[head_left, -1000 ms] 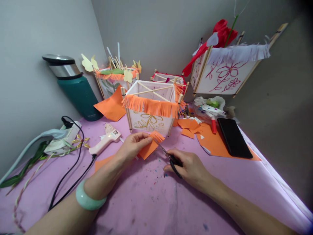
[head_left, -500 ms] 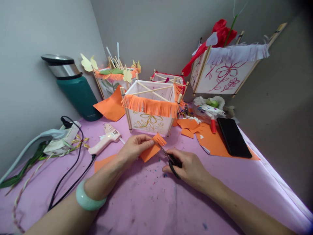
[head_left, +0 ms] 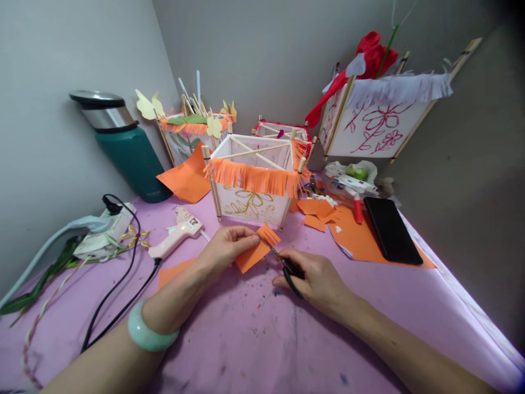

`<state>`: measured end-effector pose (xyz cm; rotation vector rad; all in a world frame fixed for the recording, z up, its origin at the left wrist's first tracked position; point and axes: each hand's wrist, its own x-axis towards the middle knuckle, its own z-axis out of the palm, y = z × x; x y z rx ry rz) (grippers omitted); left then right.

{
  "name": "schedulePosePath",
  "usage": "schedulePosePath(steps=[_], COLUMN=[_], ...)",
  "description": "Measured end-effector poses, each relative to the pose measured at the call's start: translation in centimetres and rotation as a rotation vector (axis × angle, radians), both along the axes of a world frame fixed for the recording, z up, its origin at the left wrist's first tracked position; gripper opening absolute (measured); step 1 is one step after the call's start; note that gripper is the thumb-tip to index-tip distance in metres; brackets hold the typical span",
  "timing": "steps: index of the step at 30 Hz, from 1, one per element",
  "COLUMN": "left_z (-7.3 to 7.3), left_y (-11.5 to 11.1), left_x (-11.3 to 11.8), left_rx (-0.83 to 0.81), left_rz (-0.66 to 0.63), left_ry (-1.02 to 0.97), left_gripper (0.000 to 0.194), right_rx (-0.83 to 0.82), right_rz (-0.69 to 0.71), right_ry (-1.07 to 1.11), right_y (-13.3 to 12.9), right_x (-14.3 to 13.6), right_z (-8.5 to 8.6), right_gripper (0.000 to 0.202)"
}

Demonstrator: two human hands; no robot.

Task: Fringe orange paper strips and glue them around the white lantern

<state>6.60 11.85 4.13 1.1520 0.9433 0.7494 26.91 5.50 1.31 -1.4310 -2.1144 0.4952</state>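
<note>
Between thumb and fingers, my left hand [head_left: 227,244] pinches a small piece of orange paper [head_left: 251,258], whose far end is cut into narrow strips. My right hand [head_left: 318,276] is wrapped round the black handles of a pair of scissors [head_left: 292,273]. The scissor blades lie at the paper's edge, close by my left thumb. Just beyond both hands stands a white lantern [head_left: 250,200] framed with wooden sticks, with an orange paper fringe [head_left: 254,177] along its top and a gold flower drawing on its side.
A pink glue gun [head_left: 178,239] lies left of my hands, near a power strip [head_left: 104,232] with cables. A teal bottle [head_left: 131,161] stands behind. On the right, a black phone [head_left: 391,230] rests on an orange sheet [head_left: 356,241]. Above it hangs another fringed lantern [head_left: 377,123].
Almost nothing differs. The orange paper and the scissors have shifted very slightly; both hands keep their hold.
</note>
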Motion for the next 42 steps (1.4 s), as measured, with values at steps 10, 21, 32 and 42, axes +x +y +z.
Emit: schedulePosePath(steps=[10, 21, 32, 42], left_z=[0.09, -0.09, -0.18, 0.03], left_y=[0.07, 0.21, 0.6, 0.32], left_x=[-0.18, -0.37, -0.39, -0.17], left_rx=[-0.023, -0.014, 0.005, -0.003], left_rz=[-0.038, -0.023, 0.059, 0.037], left_ry=[-0.042, -0.034, -0.146, -0.13], left_gripper=[0.02, 0.023, 0.017, 0.018], right_rx=[0.012, -0.034, -0.04, -0.055], right_rz=[0.022, 0.006, 0.021, 0.009], right_ry=[0.0, -0.005, 0.004, -0.01], right_y=[0.02, -0.15, -0.27, -0.31], right_x=[0.08, -0.08, -0.08, -0.16], right_z=[-0.08, 0.43, 0.88, 0.85], right_gripper=[0.033, 0.031, 0.031, 0.028])
